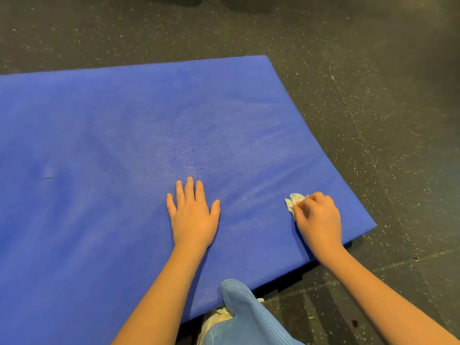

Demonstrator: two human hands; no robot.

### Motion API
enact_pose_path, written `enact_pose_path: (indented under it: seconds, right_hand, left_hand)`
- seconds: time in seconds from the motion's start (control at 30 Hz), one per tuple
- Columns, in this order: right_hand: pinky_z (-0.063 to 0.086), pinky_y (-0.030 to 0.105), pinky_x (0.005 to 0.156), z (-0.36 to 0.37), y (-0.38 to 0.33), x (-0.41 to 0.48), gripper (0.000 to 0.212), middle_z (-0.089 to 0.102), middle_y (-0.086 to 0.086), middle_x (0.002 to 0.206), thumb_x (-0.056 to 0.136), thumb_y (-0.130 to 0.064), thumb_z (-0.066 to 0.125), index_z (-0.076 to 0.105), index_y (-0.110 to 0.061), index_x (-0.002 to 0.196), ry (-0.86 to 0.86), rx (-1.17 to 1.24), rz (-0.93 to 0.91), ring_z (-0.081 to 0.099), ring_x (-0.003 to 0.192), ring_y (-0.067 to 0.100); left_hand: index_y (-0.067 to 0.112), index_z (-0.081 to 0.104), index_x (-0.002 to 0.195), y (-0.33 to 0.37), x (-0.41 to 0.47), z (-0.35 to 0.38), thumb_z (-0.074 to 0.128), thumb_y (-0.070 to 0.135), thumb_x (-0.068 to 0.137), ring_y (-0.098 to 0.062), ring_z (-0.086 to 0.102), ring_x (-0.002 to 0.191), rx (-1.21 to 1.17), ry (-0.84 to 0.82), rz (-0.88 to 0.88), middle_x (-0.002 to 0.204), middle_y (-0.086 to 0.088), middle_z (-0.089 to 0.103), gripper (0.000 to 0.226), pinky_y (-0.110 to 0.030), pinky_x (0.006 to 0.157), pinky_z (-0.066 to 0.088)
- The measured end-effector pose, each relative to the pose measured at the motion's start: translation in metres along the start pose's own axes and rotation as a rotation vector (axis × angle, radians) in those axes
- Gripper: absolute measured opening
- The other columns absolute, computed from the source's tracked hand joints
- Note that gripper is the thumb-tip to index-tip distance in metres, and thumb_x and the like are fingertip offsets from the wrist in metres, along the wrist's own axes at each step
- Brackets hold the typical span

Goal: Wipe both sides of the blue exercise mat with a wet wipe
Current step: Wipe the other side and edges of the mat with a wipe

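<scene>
A blue exercise mat [99,133], thick foam with a pebbled skin, lies flat from nine o'clock toward four. Near centre, a person's left hand [193,215] presses on it palm down, fingers straight and spread. A knee [244,317] in ribbed pale-blue fabric sits at six o'clock. Toward four o'clock, a crumpled white wet wipe [294,201] is pinched against the mat by the curled right hand [321,220]. Speckled black rubber floor [373,70] surrounds them.
</scene>
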State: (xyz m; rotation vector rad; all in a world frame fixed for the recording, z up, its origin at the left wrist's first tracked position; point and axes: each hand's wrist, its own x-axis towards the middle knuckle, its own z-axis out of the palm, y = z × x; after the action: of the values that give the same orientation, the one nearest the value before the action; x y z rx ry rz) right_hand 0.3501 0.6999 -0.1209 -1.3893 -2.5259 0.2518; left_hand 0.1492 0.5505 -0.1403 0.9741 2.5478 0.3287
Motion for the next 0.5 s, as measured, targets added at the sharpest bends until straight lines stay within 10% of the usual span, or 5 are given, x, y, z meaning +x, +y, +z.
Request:
enact_pose_path:
  seconds: [0.2, 0.37, 0.5]
  right_hand:
    - [0.042, 0.032, 0.053, 0.011, -0.04, -0.011, 0.034, 0.056, 0.006, 0.074, 0.086, -0.028, 0.051, 0.059, -0.008, 0.06, -0.159, 0.116, -0.467, 0.051, 0.065, 0.025]
    - [0.033, 0.032, 0.047, 0.027, -0.021, 0.041, 0.028, 0.049, 0.009, 0.065, 0.079, -0.018, 0.062, 0.059, -0.006, 0.054, 0.037, -0.031, -0.142, 0.049, 0.057, 0.032]
    - [0.037, 0.028, 0.044, 0.035, -0.048, 0.027, 0.028, 0.049, 0.009, 0.063, 0.081, -0.018, 0.062, 0.056, -0.005, 0.057, -0.094, 0.075, -0.351, 0.047, 0.053, 0.028]
  left_hand:
    - [0.013, 0.018, 0.154, 0.002, 0.0, 0.002, 0.034, 0.048, 0.1, -0.026, -0.004, 0.15, 0.004, 0.014, -0.002, 0.163, -0.006, 0.007, 0.066, -0.048, 0.118, -0.002]
    - [0.012, 0.018, 0.154, 0.002, 0.001, 0.004, 0.034, 0.048, 0.1, -0.026, -0.004, 0.15, -0.006, 0.015, 0.003, 0.163, -0.007, 0.008, 0.066, -0.048, 0.118, -0.003]
    - [0.011, 0.023, 0.153, 0.002, 0.001, 0.006, 0.024, 0.05, 0.095, -0.028, 0.001, 0.15, 0.008, 0.043, -0.003, 0.162, -0.008, 0.013, 0.07, -0.05, 0.118, 0.0]
